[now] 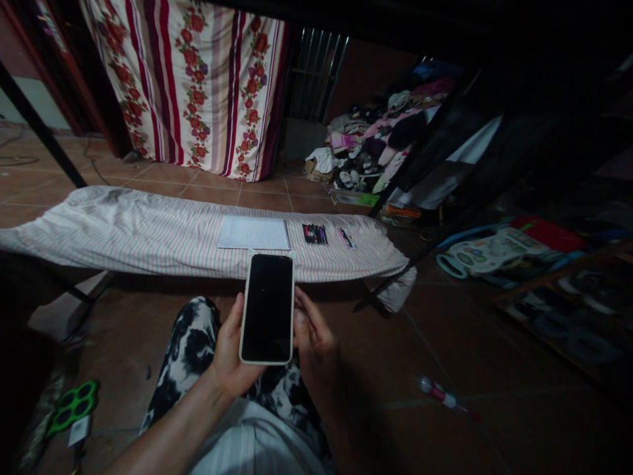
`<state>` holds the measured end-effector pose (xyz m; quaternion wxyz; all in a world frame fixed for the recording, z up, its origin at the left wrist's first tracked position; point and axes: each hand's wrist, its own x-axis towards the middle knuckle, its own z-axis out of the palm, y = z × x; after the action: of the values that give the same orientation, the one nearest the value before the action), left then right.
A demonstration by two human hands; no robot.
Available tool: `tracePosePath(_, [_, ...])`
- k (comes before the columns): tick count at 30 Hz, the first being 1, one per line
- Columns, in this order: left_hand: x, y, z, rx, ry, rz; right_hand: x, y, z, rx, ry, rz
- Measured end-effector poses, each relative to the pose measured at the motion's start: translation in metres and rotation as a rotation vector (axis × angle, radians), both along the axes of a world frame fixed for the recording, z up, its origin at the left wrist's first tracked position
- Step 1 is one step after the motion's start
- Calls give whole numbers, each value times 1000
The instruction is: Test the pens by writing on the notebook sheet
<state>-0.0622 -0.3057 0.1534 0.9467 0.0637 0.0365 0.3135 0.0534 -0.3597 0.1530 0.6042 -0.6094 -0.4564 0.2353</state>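
Note:
A smartphone (pixel 268 309) with a dark screen and a pale case is held upright over my lap. My left hand (pixel 233 356) wraps its left side and lower back, the thumb along the edge. At the phone's right edge is my right hand (pixel 316 333), its fingers bent and close together, touching or nearly touching the case; part of them is hidden behind the phone. Beyond the phone, a spiral notebook (pixel 253 233) lies open on a striped cloth (pixel 158 231). Several pens (pixel 315 234) lie in a row beside it, with a few more pens (pixel 347 238) to their right.
A floral curtain (pixel 198 86) hangs behind the cloth-covered surface. Clothes (pixel 380 135) are heaped at the back right. On the tiled floor lie a bottle (pixel 440 392) at right and a green-handled object (pixel 74 404) at left. A dark metal bar (pixel 39 125) slants at left.

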Motion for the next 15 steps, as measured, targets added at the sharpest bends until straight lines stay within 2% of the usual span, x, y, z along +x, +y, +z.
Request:
tracePosePath(9, [-4, 2, -3, 35, 3, 15, -1, -4, 0, 21, -128, -17])
tracePosePath(15, [-4, 0, 0, 40, 27, 35, -1, -4, -1, 11, -105, 2])
